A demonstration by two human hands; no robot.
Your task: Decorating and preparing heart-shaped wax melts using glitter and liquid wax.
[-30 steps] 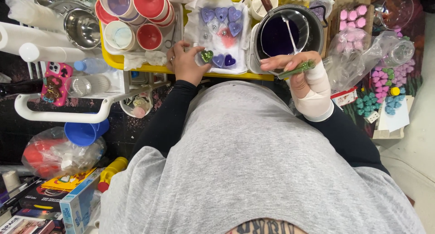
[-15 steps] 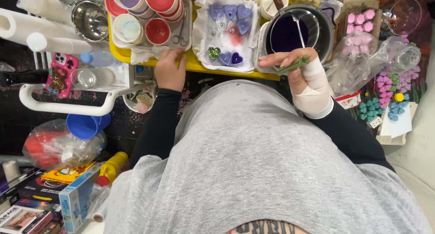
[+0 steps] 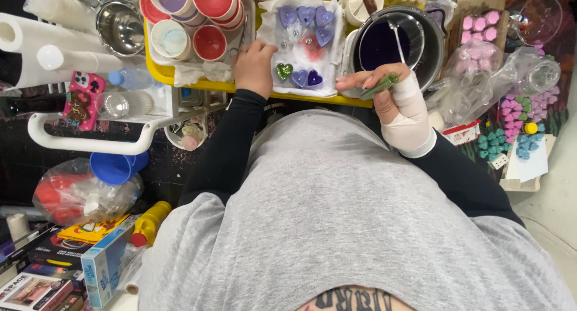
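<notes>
1. Head view: a yellow tray is seen on a crowded worktop, just beyond a grey-shirted torso.
2. The left hand is laid at the left edge of a white paper towel spread on the tray; its fingers are curled, and nothing is seen held in its grip.
3. Heart-shaped pieces are set out on the towel: three pale purple hearts at the far end, a green glittered heart just beside the left hand, and two darker purple hearts next to it.
4. The right hand, wrapped in a white bandage across palm and wrist, is held over the tray's near right corner.
5. A slim green glitter tube is pinched in the right grip between thumb and fingers, tilted, its tip pointing towards the hearts.
6. Behind the right hand stands a metal pot of dark purple liquid, with a thin stick leaning inside.
7. Red and white cups are stacked on the tray's left part, beyond the left hand.
8. To the right, pink and teal small pieces lie in clear bags and trays, well apart from both hands.
9. On the left, a steel bowl, a pink phone case and a blue cup are seen.
</notes>
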